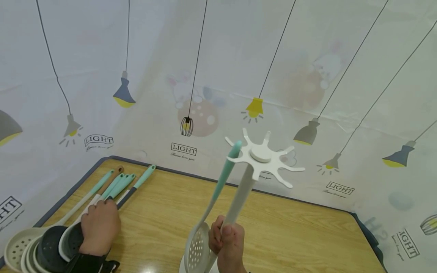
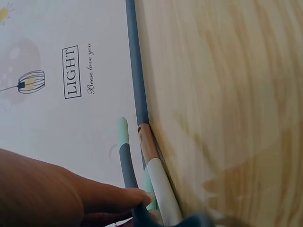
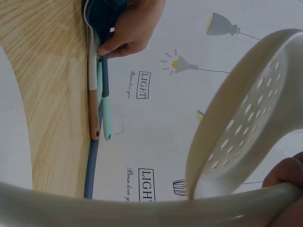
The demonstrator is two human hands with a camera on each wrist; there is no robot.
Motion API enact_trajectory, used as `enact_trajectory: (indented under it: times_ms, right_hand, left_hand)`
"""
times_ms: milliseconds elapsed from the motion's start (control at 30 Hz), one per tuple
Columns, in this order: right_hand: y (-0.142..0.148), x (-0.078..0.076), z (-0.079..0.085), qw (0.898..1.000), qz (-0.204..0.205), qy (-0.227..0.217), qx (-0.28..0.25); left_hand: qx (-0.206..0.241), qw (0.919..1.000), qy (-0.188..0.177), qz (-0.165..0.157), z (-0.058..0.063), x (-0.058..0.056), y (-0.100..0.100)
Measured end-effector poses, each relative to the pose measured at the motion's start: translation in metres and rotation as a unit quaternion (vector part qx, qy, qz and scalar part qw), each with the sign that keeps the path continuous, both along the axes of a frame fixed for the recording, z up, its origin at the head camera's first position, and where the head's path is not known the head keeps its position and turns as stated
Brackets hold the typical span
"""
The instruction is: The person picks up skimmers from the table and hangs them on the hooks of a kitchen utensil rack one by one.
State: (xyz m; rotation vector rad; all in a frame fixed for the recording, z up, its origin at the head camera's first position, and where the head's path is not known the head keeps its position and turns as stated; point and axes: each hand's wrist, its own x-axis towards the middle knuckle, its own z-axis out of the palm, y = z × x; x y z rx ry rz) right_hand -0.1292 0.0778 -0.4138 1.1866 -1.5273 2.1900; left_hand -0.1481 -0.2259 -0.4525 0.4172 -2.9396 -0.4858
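My left hand [image 1: 100, 225] pinches the shaft of a dark blue utensil with a mint handle end [image 2: 123, 131], over a pile of kitchen utensils at the table's left. In the right wrist view its dark blue head [image 3: 105, 16] sits beside that hand. My right hand [image 1: 229, 242] grips the pole [image 1: 240, 193] of a white utensil stand, its thumb lying along the pole. A ring of hooks [image 1: 261, 153] tops the stand. From one hook hangs a white skimmer [image 1: 197, 248] with a mint handle [image 1: 227, 167], its perforated bowl beside my right hand.
The pile includes a pale perforated skimmer [image 1: 17, 246], a dark ladle [image 1: 51, 248] and several mint handles, plus a brown handle [image 3: 94, 113] with a white shaft. A dark edge [image 1: 191, 174] borders the wooden table [image 1: 307, 235], against a lamp-printed backdrop [image 1: 153, 45].
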Motion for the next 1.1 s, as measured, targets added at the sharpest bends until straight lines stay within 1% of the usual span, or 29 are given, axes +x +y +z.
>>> enact_trajectory:
  times_ms: [267, 333, 567, 667, 900, 1100]
  right_hand:
    - [0.001, 0.0, 0.0, 1.0, -0.005, -0.005, 0.006]
    - [0.001, 0.0, 0.0, 1.0, -0.007, -0.006, 0.007]
    - [0.0, -0.001, -0.001, 1.0, 0.005, 0.0, -0.003]
    - [0.0, -0.001, -0.001, 1.0, 0.011, 0.005, -0.007]
    - [0.0, -0.002, -0.001, 1.0, 0.013, 0.015, -0.008]
    - [0.0, -0.001, -0.002, 1.0, 0.013, 0.007, -0.007]
  left_hand:
    - [-0.004, 0.9999, 0.009, -0.01, 0.001, 0.0, 0.003]
    - [0.001, 0.9999, 0.006, -0.013, 0.002, 0.0, 0.002]
    - [0.026, 0.9991, -0.028, -0.02, 0.01, -0.001, 0.002]
    - [0.029, 0.9989, -0.032, -0.02, 0.014, 0.0, 0.004]
    - [0.033, 0.9991, -0.023, -0.013, 0.022, 0.002, 0.01]
    - [0.041, 0.9986, 0.003, -0.033, 0.027, 0.006, 0.013]
